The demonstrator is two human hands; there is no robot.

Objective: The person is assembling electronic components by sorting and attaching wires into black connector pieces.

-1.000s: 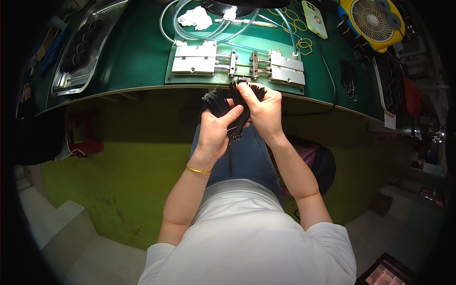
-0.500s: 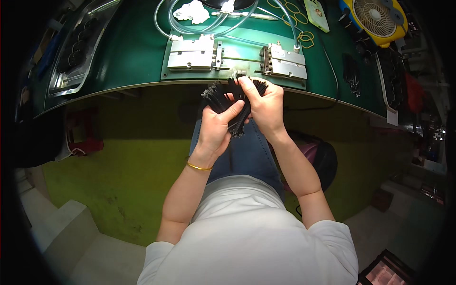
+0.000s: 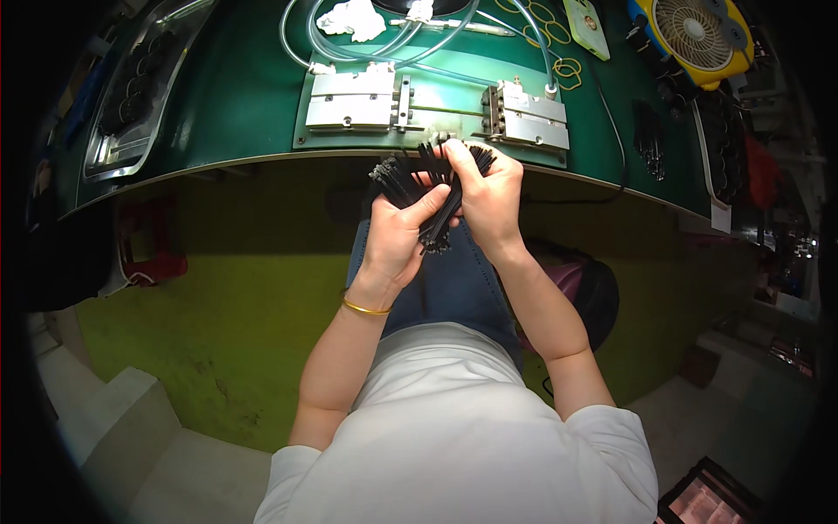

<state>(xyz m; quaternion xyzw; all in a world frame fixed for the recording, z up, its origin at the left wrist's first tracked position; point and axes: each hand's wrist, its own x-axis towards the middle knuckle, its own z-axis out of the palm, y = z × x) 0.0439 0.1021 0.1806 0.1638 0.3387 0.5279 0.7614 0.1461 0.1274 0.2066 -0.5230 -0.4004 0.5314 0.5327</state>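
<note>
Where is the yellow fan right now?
In the head view, the yellow fan is at the upper right, on the green bench, right of the flat pale-green object and beyond the loose black strips.

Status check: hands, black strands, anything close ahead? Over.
Left fingers and right fingers closed on black strands. Strands bunched, ends fanned out. Metal fixture on the table directly ahead.

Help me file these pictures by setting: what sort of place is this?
Likely a small-parts workshop or factory, though I can't be certain. A green-topped worktable bears two silver, block-shaped metal devices with clear plastic tubing attached, and the left hand and right hand hold bunches of thin black strands.
</note>
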